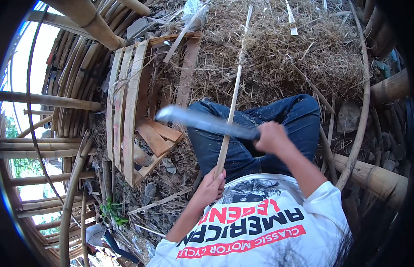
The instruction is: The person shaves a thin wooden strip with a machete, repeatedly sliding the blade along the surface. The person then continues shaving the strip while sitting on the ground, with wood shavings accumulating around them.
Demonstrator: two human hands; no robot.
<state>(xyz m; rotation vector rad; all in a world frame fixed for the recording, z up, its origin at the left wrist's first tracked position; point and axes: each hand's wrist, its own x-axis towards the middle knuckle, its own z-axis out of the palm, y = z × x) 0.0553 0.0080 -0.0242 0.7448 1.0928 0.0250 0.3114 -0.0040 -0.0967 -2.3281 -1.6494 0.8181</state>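
Note:
My left hand (210,187) is wrapped round the near end of a long bamboo strip (235,94), close to my waist. The strip runs up and away from me, over my lap and onto the shavings. In my right hand (270,137) is the handle of a machete (202,123), its blade pointing left and blurred by motion. The blade crosses the bamboo strip in this view, a little above my left hand. My crossed legs in dark jeans (300,111) lie beneath both.
Curly bamboo shavings (278,53) cover the ground ahead. A broken wooden crate (127,111) stands at the left, near a bamboo-pole wall (46,153). Thick bamboo poles (371,175) lie at the right, beside a stone (349,116). A small green plant (112,212) grows at lower left.

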